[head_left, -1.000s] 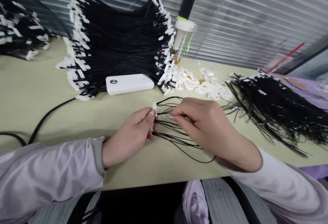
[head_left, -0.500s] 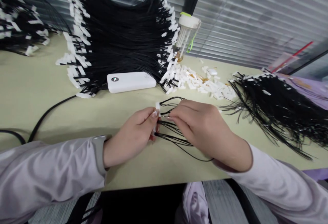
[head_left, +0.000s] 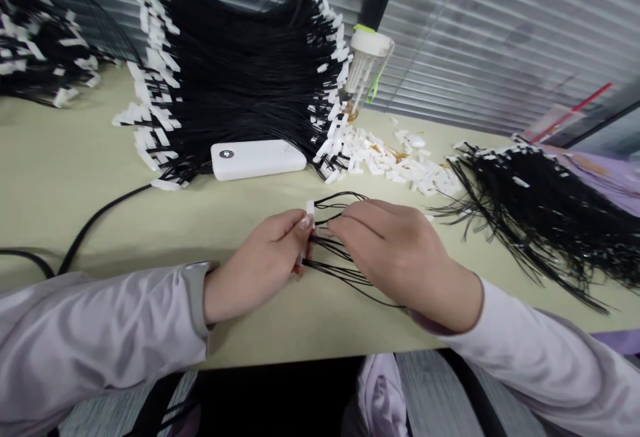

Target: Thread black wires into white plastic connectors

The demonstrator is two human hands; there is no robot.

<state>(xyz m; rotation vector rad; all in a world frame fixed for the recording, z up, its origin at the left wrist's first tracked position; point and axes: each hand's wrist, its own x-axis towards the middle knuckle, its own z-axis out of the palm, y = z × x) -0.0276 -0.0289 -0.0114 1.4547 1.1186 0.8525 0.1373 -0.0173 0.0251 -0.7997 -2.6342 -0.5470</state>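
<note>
Near the table's front edge, my left hand [head_left: 265, 264] is closed on a narrow white connector [head_left: 311, 208], held upright between thumb and fingers. Several thin black wires [head_left: 337, 268] run from the connector's right side toward and under my right hand [head_left: 400, 250]. The fingers of my right hand are pinched together close to the connector, among the wires; what sits between the fingertips is too small to make out. Something reddish shows below my left fingertips.
Behind my hands lies a white power bank [head_left: 259, 159] before a big stack of black cables [head_left: 240, 64]. A pile of white connectors [head_left: 385, 160] and a clear bottle [head_left: 363, 67] stand right of it. Loose black wires [head_left: 545, 210] lie at the right; more cables [head_left: 45, 50] at the far left.
My right hand has turned slightly, with its wrist a little to the left and its fingertips still by the connector. The left hand keeps its hold.
</note>
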